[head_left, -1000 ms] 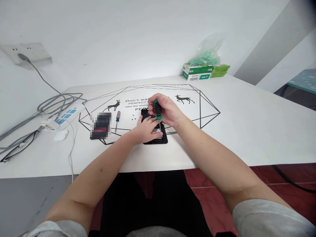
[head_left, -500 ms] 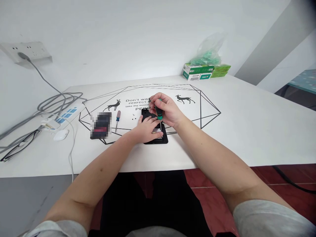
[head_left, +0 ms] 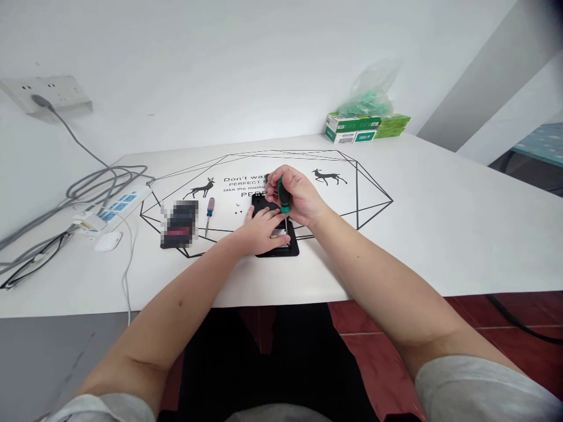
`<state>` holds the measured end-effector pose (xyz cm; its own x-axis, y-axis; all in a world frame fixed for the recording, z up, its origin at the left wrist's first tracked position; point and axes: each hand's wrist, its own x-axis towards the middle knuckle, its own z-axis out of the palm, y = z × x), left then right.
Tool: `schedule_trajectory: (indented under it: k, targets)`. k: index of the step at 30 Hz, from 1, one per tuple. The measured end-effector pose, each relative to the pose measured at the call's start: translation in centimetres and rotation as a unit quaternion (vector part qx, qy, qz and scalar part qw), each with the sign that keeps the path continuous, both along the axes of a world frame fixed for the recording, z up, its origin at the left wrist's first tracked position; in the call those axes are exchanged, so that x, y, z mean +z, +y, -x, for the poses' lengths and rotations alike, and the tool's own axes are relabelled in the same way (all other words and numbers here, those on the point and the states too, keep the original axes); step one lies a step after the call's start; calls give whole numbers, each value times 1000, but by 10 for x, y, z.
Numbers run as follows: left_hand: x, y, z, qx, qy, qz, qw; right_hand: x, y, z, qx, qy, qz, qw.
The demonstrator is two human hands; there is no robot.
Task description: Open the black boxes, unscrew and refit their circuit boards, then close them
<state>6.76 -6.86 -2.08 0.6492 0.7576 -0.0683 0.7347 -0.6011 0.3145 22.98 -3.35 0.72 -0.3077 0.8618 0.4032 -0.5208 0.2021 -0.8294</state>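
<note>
A flat black device (head_left: 290, 249), its kind unclear, lies on the white table with a pale panel showing in its middle. My left hand (head_left: 258, 231) rests across it with fingers spread, covering much of its left and centre. My right hand (head_left: 301, 196) is closed around the green-and-black handle of a screwdriver (head_left: 284, 196). The screwdriver stands nearly upright; its shaft points down at the device beside my left fingertips, and its tip is too small to make out. Left of the device lie several tiny dark screws (head_left: 238, 211).
A second screwdriver (head_left: 210, 211) lies left of the screws, beside a blurred dark object (head_left: 179, 224). Further left are a power strip (head_left: 127, 202), grey cables (head_left: 94, 181), a white earbud case (head_left: 108, 241) and glasses (head_left: 35, 261). Green boxes (head_left: 354, 126) stand at the back right.
The screwdriver in my right hand has shifted slightly right and its handle has turned a little. My left hand and the device stay in place.
</note>
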Motion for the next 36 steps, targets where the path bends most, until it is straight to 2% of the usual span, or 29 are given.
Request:
schedule_trajectory:
  k: [3,10,18,29,33,36]
  targets:
    - [-1,1,0,3,-1,2,1000,0,0,-2,-5,-1,-5,1000]
    - [-2,1,0,10,3,3,1000,6,-3,1,0,-13,52,999]
    - [-1,0,0,9,13,-2,1000,-1,0,-3,4,-19,8,1000]
    - [-1,1,0,5,7,4,1000,4,0,-3,9,-10,36,999]
    - [-1,1,0,7,11,2,1000,3,0,-4,-17,-19,20,999]
    - [0,0,0,5,13,0,1000,1,1,-5,-8,-39,14,999]
